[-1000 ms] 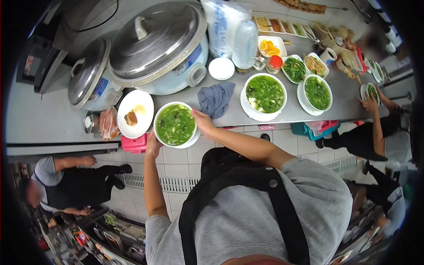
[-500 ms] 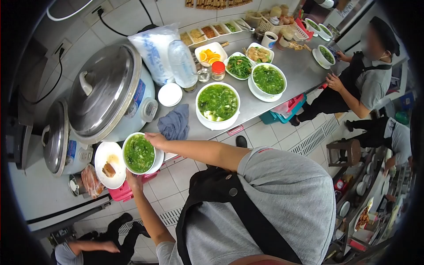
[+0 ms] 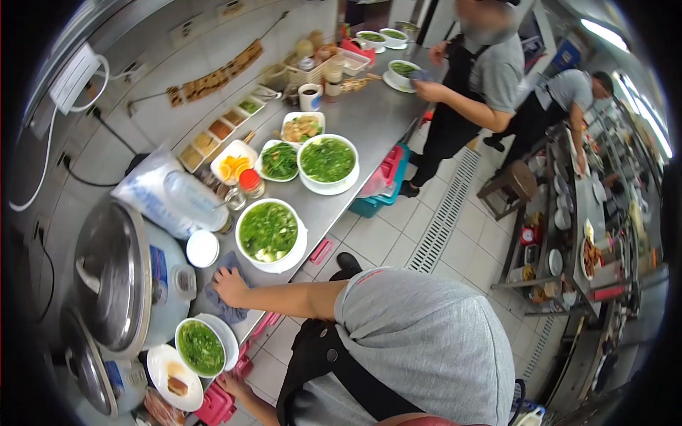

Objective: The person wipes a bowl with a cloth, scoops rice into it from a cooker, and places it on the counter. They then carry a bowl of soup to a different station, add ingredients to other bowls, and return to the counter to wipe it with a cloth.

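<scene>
My right hand (image 3: 229, 287) lies on a crumpled blue-grey cloth (image 3: 226, 305) on the metal counter, its fingers spread. Below it, a white bowl of green soup (image 3: 200, 346) rests on a white saucer (image 3: 226, 336). Near the counter edge, my left hand (image 3: 231, 385) is just below the saucer, fingers loosely apart and partly hard to see. A white plate with a brown piece of food (image 3: 168, 366) sits beside the bowl. Farther along are two more bowls of green soup (image 3: 268, 231) (image 3: 327, 160) on saucers.
Two large cookers (image 3: 114, 277) (image 3: 89, 362) stand at the left. A plastic bag (image 3: 170, 192), red-lidded jar (image 3: 250, 182) and small dishes (image 3: 234, 163) line the counter (image 3: 369, 117). A co-worker (image 3: 483, 78) stands at its far end; another person (image 3: 561, 99) bends over a rack.
My right hand has let go of the soup bowl and moved onto the cloth. My left hand has come down off the bowl. The view has turned, and the near co-worker now holds a dark cloth.
</scene>
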`<state>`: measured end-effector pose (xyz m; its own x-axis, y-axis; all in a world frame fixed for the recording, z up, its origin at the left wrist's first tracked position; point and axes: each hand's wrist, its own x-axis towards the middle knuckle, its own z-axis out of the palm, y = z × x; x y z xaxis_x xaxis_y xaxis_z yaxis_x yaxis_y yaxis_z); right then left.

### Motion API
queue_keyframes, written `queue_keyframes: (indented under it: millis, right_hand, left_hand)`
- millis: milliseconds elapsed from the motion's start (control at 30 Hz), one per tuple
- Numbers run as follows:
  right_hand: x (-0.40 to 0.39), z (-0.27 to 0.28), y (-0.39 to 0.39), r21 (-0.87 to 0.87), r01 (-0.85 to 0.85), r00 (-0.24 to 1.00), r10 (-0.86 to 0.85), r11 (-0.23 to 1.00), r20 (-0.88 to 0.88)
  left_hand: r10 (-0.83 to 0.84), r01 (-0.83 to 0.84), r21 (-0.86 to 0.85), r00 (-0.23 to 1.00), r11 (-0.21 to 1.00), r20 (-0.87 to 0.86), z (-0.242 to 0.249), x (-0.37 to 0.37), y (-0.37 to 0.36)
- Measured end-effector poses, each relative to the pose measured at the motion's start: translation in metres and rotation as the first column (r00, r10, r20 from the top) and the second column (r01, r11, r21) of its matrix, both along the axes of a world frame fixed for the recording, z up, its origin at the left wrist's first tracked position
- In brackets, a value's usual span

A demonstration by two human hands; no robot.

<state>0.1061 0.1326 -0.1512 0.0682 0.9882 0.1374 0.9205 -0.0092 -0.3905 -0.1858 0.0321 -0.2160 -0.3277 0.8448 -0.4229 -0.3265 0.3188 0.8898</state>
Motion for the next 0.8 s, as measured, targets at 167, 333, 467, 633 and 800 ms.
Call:
queue_keyframes:
  millis: [167,333,467,633,800]
  right_hand:
    - [0.031,-0.026,-0.028,0.049,-0.209,0.978,0.207,0.977,0.035]
    - [0.034,-0.030,-0.031,-0.026,-0.026,0.977,0.020,0.999,-0.212]
    - [0.049,-0.032,-0.028,-0.171,-0.070,0.965,0.024,0.983,-0.262]
    - [0.063,0.021,-0.032,0.161,0.030,0.873,0.053,0.986,-0.485]
    - [0.076,0.121,-0.038,0.112,0.006,0.709,0.075,0.994,-0.701]
  left_hand:
    - [-0.098,0.098,0.000,0.992,0.995,-0.075,0.001,-0.004,0.004]
    - [-0.243,0.236,0.080,0.967,0.968,0.078,-0.017,-0.029,0.007]
    - [-0.228,0.228,0.030,0.974,0.973,-0.002,0.013,-0.004,0.009]
    - [-0.180,0.180,0.012,0.983,0.984,-0.042,0.011,-0.004,0.009]
    - [-0.175,0.174,-0.022,0.982,0.984,-0.065,0.012,-0.004,0.008]
